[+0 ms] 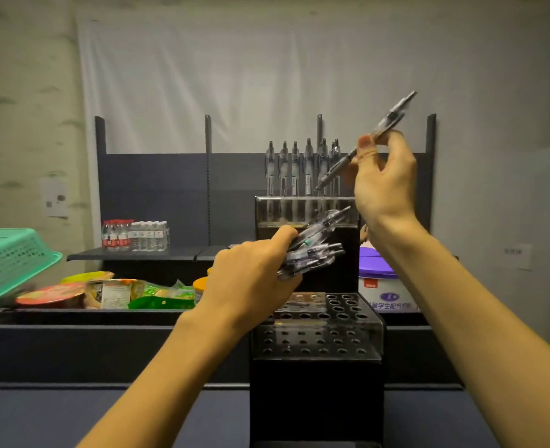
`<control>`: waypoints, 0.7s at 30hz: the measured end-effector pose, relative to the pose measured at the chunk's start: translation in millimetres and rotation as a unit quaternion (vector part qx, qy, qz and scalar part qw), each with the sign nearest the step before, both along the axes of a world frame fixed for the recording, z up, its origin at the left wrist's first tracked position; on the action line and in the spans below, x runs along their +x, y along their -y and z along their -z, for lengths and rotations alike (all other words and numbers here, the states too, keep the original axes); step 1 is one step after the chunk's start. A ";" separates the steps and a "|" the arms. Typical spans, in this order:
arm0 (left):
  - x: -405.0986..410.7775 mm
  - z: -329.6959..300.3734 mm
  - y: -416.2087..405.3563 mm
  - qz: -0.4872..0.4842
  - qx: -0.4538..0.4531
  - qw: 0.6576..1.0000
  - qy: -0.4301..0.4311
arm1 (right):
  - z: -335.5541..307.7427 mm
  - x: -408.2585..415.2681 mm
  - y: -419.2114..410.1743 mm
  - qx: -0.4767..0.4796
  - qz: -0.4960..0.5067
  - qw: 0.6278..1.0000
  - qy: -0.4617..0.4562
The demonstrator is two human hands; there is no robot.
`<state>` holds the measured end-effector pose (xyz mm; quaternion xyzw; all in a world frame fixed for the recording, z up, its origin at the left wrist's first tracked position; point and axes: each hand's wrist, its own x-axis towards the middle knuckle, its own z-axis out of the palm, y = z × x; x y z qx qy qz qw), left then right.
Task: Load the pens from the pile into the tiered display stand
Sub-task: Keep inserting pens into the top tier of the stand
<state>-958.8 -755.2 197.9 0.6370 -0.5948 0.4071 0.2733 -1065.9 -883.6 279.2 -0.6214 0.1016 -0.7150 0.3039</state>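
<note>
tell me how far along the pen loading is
Early. Done: a row of pens stands in the display stand's top tier. In hand: the right hand pinches one pen aimed at that tier; the left hand grips a bundle. Left: the lower tiers' holes look empty.

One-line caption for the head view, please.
Right hand angles one pen toward the stand's top tier; left hand grips a pen bundle.

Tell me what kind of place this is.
Probably a mock shop or retail stockroom, not a home. Dark slotted shelving carries shrink-wrapped packs of bottled water, packaged snacks fill a bin below, and the tiered display stand is being stocked with pens.
</note>
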 end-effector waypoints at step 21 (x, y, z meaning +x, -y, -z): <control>2.1 -1.2 7.8 -0.026 0.115 0.993 0.004 | -31.1 39.1 7.7 -0.011 0.073 0.963 -0.260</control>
